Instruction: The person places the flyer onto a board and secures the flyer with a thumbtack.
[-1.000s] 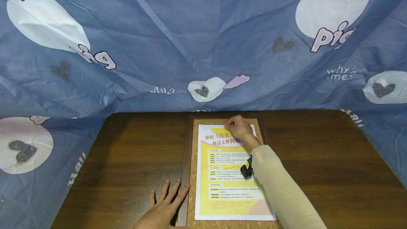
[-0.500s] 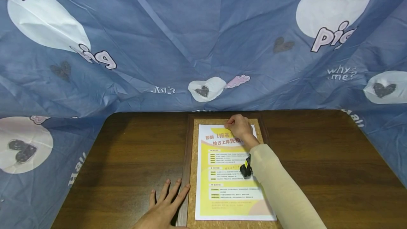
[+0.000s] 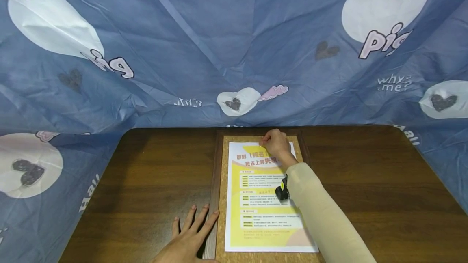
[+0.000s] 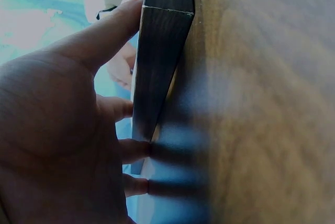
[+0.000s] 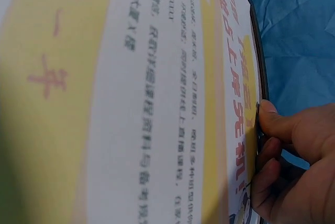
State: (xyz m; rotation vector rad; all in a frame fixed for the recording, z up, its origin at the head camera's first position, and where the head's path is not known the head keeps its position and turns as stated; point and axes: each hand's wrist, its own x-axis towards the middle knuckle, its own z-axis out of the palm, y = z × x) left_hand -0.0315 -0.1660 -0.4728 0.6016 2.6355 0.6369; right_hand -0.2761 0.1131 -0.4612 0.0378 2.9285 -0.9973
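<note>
A yellow and white printed poster (image 3: 263,234) lies on a cork board (image 3: 270,257) with a brown wooden frame (image 3: 216,173). At the poster's top edge my right hand (image 3: 276,145) has thumb and fingers drawn together. In the right wrist view those fingertips (image 5: 268,107) pinch a small, mostly hidden pin against the top of the sheet. My left hand (image 3: 186,234) is spread at the frame's left side. Seen from the left wrist, its thumb (image 4: 123,20) lies along the frame while other fingertips (image 4: 137,185) touch down beside it.
The board rests on a dark brown wooden table (image 3: 365,182) with rounded far corners. A blue printed cloth (image 3: 204,52) hangs behind the table and down its sides. A small black camera (image 3: 282,190) on the right wrist hangs over the poster.
The right hand has shifted very slightly at the poster's top edge, and its wrist camera has tipped a little. The left hand and the poster keep their places.
</note>
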